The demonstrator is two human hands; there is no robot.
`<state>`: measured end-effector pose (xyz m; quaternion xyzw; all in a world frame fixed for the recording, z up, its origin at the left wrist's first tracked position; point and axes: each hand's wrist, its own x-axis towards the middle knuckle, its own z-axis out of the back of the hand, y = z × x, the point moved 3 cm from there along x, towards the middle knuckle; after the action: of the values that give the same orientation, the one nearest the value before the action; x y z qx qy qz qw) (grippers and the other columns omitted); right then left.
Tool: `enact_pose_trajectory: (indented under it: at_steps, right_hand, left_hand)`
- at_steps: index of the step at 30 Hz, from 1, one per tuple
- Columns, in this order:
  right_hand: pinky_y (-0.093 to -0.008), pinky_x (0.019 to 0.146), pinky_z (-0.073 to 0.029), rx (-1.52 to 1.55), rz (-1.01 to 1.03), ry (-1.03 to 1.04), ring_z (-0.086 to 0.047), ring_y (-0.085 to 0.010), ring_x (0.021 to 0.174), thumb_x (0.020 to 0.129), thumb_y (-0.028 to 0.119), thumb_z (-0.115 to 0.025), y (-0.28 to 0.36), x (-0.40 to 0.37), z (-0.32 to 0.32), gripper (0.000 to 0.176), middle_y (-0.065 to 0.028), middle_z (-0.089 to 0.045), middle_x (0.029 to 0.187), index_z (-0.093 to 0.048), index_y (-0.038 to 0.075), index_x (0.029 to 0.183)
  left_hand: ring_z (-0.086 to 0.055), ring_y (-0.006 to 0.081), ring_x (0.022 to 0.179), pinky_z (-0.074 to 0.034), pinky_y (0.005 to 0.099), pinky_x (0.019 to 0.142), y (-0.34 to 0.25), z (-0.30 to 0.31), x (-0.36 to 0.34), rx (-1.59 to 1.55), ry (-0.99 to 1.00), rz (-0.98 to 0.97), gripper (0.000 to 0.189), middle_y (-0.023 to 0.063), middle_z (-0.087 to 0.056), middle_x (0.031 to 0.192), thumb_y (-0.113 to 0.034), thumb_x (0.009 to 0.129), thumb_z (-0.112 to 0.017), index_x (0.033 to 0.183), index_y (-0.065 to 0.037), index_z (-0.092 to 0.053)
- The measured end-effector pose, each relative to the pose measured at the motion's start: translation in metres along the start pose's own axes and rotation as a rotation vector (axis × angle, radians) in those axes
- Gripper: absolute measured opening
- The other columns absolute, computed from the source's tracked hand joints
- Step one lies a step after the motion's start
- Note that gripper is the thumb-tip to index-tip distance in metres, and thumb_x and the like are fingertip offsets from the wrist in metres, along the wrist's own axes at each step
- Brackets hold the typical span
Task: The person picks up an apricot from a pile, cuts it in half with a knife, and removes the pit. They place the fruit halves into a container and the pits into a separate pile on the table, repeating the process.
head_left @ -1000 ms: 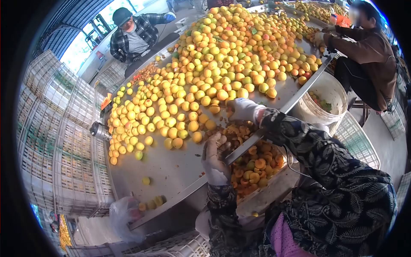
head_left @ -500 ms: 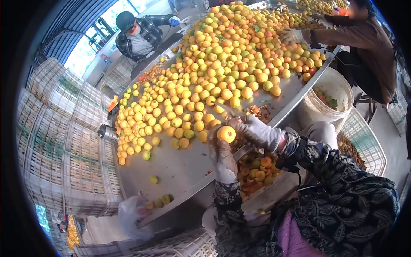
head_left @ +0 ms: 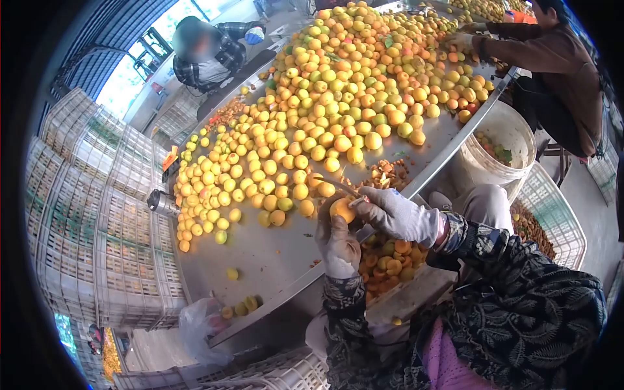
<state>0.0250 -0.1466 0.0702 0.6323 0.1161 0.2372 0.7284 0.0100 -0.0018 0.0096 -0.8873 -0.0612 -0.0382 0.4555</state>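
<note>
My left hand (head_left: 339, 252), in a soiled white glove, is closed round an orange-yellow apricot (head_left: 342, 209) near the table's edge. My right hand (head_left: 398, 216), also gloved, grips a knife (head_left: 337, 186) whose narrow curved blade points left, over the top of the apricot. The knife's handle is mostly hidden in the fingers. Under my hands, below the table rim, lie many halved apricots (head_left: 390, 265). Just beyond them, pits and scraps (head_left: 390, 174) are heaped on the metal table (head_left: 257, 260).
A large apricot pile (head_left: 351, 97) covers much of the table. A white bucket (head_left: 504, 140) and a crate of pits (head_left: 552, 218) stand to the right. Stacked crates (head_left: 97, 214) rise at left. One person (head_left: 211, 62) works across, another (head_left: 552, 62) at right.
My right hand has shifted slightly, and the knife blade has dropped from above to lie across the apricot's top. The apricot has turned in my left hand. The right-hand co-worker's hands have moved farther away.
</note>
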Motion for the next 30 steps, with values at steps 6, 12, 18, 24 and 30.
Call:
enact_pose_trajectory:
  at_steps: [6, 12, 18, 24, 30]
  right_hand:
    - [-0.0388, 0.085, -0.049, -0.138, -0.059, -0.067, -0.065, -0.0319, 0.100, 0.102, 0.030, -0.044, -0.012, 0.002, -0.007, 0.038, -0.0214, -0.067, 0.101, -0.056, -0.002, 0.119]
    - [-0.0359, 0.077, -0.051, -0.080, -0.062, -0.118, -0.066, -0.0269, 0.087, 0.102, 0.031, -0.047, -0.033, 0.002, -0.011, 0.039, -0.0184, -0.067, 0.090, -0.058, -0.005, 0.109]
    - [-0.0442, 0.066, -0.050, -0.607, -0.038, -0.143, -0.065, -0.0383, 0.078, 0.098, 0.027, -0.050, -0.045, 0.007, -0.011, 0.028, -0.0212, -0.066, 0.081, -0.055, -0.001, 0.101]
    - [-0.0460, 0.064, -0.048, -0.677, -0.008, -0.209, -0.064, -0.0399, 0.077, 0.097, 0.026, -0.051, -0.033, 0.005, 0.003, 0.027, -0.0192, -0.064, 0.075, -0.051, -0.001, 0.099]
    - [-0.0421, 0.063, -0.047, -0.442, 0.050, -0.121, -0.062, -0.0427, 0.075, 0.100, 0.037, -0.050, -0.027, -0.018, -0.022, 0.037, -0.0219, -0.060, 0.075, -0.052, 0.000, 0.103]
  left_hand:
    - [-0.059, 0.0194, 0.104, -0.050, 0.0300, 0.087, -0.001, 0.001, -0.004, 0.073, 0.031, -0.032, 0.045, 0.0106, -0.058, 0.116, -0.029, 0.097, -0.061, 0.126, 0.004, -0.051]
    - [-0.057, 0.0178, 0.099, -0.048, 0.0299, 0.087, 0.007, 0.011, -0.003, 0.107, -0.052, -0.077, 0.034, 0.0087, -0.057, 0.112, -0.012, 0.092, -0.062, 0.121, 0.004, -0.055]
    - [-0.057, 0.0170, 0.097, -0.049, 0.0280, 0.085, 0.006, 0.017, 0.000, 0.868, -0.101, -0.340, 0.034, 0.0090, -0.057, 0.113, -0.003, 0.088, -0.062, 0.121, 0.002, -0.055]
    - [-0.061, 0.0167, 0.091, -0.055, 0.0255, 0.073, 0.005, 0.027, 0.005, -0.033, -0.142, 0.025, 0.035, 0.0090, -0.058, 0.113, -0.021, 0.096, -0.058, 0.126, -0.003, -0.050]
    - [-0.061, 0.0228, 0.099, -0.056, 0.0337, 0.079, 0.013, 0.017, 0.005, -0.402, -0.025, 0.164, 0.045, 0.0108, -0.057, 0.119, -0.038, 0.101, -0.049, 0.131, -0.005, -0.044]
